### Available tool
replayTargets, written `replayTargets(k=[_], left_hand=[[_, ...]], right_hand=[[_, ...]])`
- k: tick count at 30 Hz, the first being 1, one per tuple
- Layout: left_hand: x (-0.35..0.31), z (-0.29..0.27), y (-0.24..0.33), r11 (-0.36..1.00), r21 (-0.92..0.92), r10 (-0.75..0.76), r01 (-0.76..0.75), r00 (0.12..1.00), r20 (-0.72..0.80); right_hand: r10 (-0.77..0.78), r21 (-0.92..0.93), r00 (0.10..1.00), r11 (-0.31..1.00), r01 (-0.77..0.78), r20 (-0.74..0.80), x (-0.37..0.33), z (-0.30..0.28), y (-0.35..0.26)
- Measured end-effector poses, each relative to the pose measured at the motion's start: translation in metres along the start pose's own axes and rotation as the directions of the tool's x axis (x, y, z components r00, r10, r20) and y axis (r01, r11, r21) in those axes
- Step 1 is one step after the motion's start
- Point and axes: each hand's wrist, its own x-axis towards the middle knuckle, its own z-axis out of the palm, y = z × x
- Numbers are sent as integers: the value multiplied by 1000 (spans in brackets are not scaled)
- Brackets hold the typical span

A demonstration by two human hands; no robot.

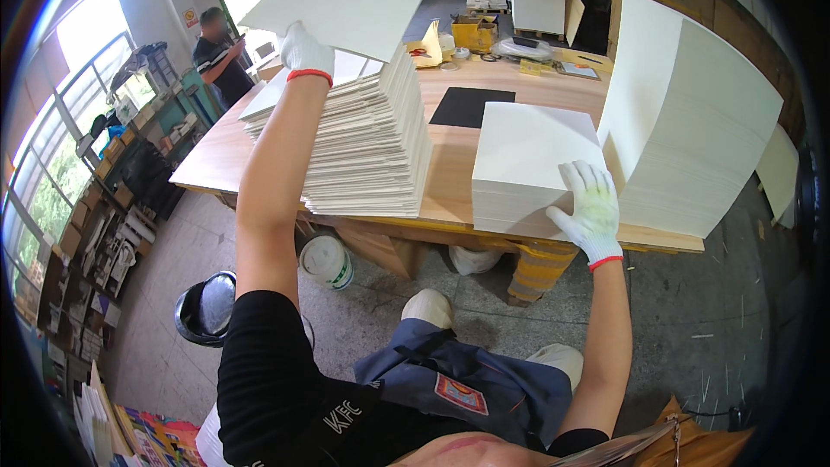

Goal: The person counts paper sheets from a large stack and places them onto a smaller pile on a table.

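My left hand (307, 54), in a white glove with a red cuff, grips the near edge of a large white board (346, 2). The board is raised and tilted over a tall stack of white folded boards (367, 147), whose layers look uneven. My right hand (591, 207), gloved alike, lies with spread fingers on the near right corner of a lower, neat stack of white sheets (529, 143). Just right of it rises a taller stack of white boards (700, 121) with a bent upper face.
All stacks stand on a wooden table (450, 156). Behind them are a black mat (473, 107), a yellow box (475, 34) and a plastic bag (523, 49). Below are a white bucket (326, 261) and a black stool (207, 307). Another person (223, 60) stands at the far left.
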Motion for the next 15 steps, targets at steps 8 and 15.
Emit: replayTargets(k=[8,15], left_hand=[[-76,5,21,-639,683,-390,-353,914,108],[-92,-2,46,-331,919,-266,-212,956,125]], right_hand=[[13,-38,1000,999,-12,13,-11,-5,14],[21,-49,999,999,-19,31,-13,-7,16]])
